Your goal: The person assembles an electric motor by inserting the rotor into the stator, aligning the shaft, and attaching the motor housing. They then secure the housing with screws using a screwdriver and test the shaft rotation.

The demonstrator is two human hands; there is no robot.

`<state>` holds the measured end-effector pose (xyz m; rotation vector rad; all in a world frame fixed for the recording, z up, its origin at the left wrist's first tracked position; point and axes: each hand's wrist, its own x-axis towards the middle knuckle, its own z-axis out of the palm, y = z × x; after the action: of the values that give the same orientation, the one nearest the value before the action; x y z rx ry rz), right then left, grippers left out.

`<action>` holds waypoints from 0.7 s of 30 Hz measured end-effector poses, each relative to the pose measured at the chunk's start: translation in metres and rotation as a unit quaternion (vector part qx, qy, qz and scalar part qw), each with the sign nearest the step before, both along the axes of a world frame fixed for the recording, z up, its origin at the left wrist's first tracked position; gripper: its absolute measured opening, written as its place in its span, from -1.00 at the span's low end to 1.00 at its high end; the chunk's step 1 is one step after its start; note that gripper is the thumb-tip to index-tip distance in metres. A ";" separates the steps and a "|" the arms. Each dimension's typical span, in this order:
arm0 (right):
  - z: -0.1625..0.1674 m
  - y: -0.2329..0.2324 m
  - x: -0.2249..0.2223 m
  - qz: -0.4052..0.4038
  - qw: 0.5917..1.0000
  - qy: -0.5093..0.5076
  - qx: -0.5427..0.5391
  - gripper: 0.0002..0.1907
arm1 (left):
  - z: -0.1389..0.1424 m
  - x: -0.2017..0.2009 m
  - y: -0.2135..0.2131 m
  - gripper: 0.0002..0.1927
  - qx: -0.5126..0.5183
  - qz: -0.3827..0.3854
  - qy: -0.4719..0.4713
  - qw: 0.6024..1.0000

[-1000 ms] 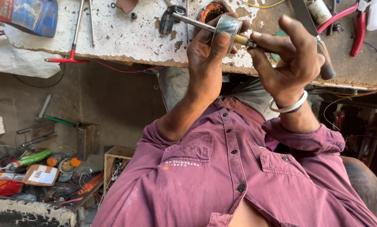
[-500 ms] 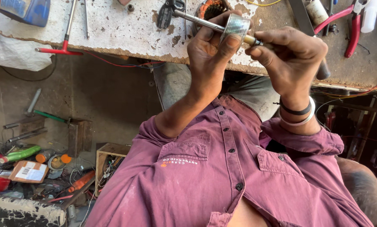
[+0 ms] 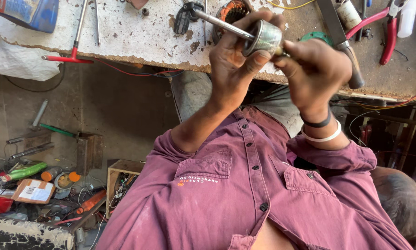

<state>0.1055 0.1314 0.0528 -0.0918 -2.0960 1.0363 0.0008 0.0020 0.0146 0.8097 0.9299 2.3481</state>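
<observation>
The left hand (image 3: pixel 236 58) grips a shiny cylindrical metal rotor on a slim steel shaft (image 3: pixel 262 37), held just above the chipped white tabletop (image 3: pixel 138 37); the right hand (image 3: pixel 317 69) pinches its end.

Sunlit, chipped white workbench (image 3: pixel 138 39) above a cluttered concrete floor (image 3: pixel 120 111)

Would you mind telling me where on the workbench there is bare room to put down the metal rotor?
The widest bare patch on the workbench lies between the red T-handle tool and the black part. A smaller patch lies under the red pliers. The top right corner is crowded with bottles and tools.
</observation>
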 end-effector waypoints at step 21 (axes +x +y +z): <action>0.001 0.003 0.005 0.178 0.875 -0.065 -0.446 -0.79 | -0.002 -0.007 -0.006 -0.34 -0.018 -0.006 0.038 0.999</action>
<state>0.1107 0.1346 0.0537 -0.2379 -1.5969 2.2149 -0.0061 -0.0038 0.0126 0.8936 0.9938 2.2975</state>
